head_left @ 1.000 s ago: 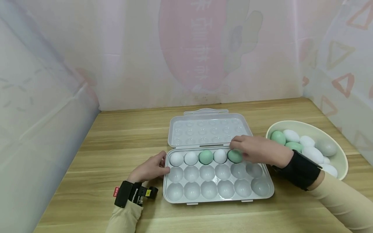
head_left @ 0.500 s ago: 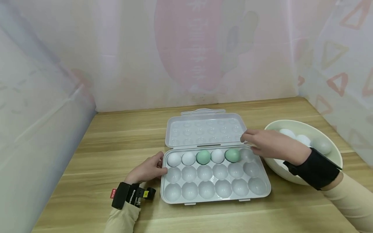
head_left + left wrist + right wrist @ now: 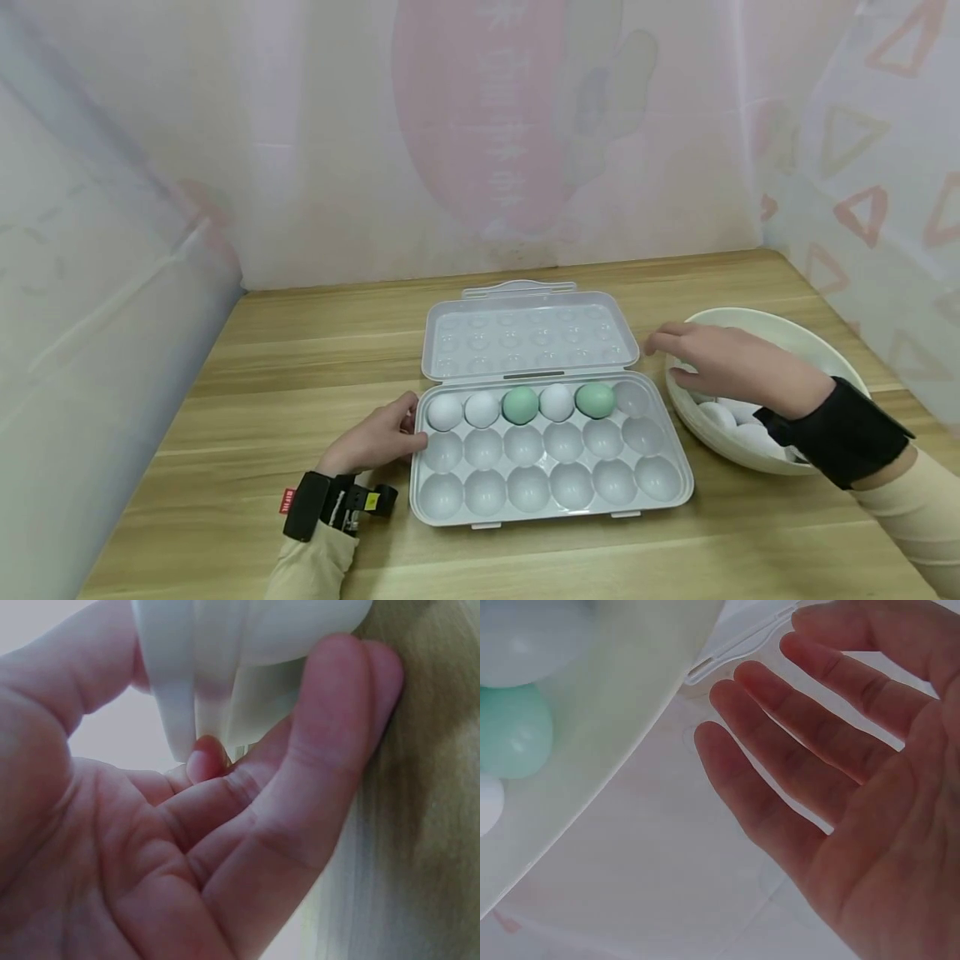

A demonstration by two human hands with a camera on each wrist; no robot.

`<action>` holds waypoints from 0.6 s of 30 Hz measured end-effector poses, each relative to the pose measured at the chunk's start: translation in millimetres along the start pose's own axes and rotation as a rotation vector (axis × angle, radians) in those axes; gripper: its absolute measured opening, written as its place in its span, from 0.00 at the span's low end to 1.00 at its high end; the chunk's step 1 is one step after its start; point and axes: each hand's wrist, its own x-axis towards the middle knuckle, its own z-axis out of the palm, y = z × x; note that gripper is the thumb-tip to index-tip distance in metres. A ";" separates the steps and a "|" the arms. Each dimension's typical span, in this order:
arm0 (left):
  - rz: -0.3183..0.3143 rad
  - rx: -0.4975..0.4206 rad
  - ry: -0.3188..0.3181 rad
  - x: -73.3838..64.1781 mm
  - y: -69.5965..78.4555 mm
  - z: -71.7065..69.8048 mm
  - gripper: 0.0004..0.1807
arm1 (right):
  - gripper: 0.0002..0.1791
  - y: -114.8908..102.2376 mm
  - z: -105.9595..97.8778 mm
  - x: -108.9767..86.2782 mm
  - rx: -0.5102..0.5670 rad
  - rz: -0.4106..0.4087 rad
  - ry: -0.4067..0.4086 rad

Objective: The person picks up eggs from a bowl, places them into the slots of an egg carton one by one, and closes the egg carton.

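Observation:
A pale grey plastic egg box (image 3: 551, 517) lies opened flat on the table, its lid (image 3: 525, 333) toward the back. White and green eggs fill the back row except its rightmost cup; the two front rows hold none. At the box's left edge, my left hand (image 3: 378, 437) grips the rim, thumb on top. In the left wrist view, the fingers (image 3: 330, 712) lie along the box's outer wall. My right hand (image 3: 723, 362) hovers over the left side of a cream bowl (image 3: 795, 325), fingers loosely spread and holding nothing. It partly hides the eggs in the bowl.
White eggs (image 3: 757, 437) show in the bowl below the right wrist. A green egg (image 3: 514, 731) appears inside it in the right wrist view. Light patterned walls (image 3: 322, 167) enclose the wooden table (image 3: 315, 358) at the back and sides.
My right hand has let go of the green egg in the back row's fifth cup and moved right to the bowl. The left hand stays at the box's edge.

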 end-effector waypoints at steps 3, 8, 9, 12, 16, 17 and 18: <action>0.004 -0.002 0.001 0.0 -0.3 -0.1 0.15 | 0.17 4.3 0.2 -1.4 0.004 0.022 -0.011; 0.008 -0.004 -0.003 0.3 -1.3 -0.3 0.15 | 0.15 10.3 0.5 -2.7 0.019 0.062 -0.034; 0.008 -0.005 -0.004 0.3 -1.4 -0.3 0.14 | 0.15 11.5 0.6 -2.9 0.020 0.067 -0.038; 0.008 -0.012 -0.007 0.6 -1.7 -0.2 0.14 | 0.14 14.8 0.7 -4.1 0.020 0.078 -0.045; 0.010 -0.017 -0.008 0.5 -2.2 0.0 0.14 | 0.13 17.9 1.1 -5.8 0.022 0.091 -0.045; 0.011 -0.017 -0.008 0.5 -2.2 0.0 0.14 | 0.13 18.7 1.3 -6.2 0.024 0.092 -0.048; 0.013 -0.016 -0.007 0.5 -2.3 0.0 0.14 | 0.13 19.3 1.6 -6.6 0.030 0.099 -0.053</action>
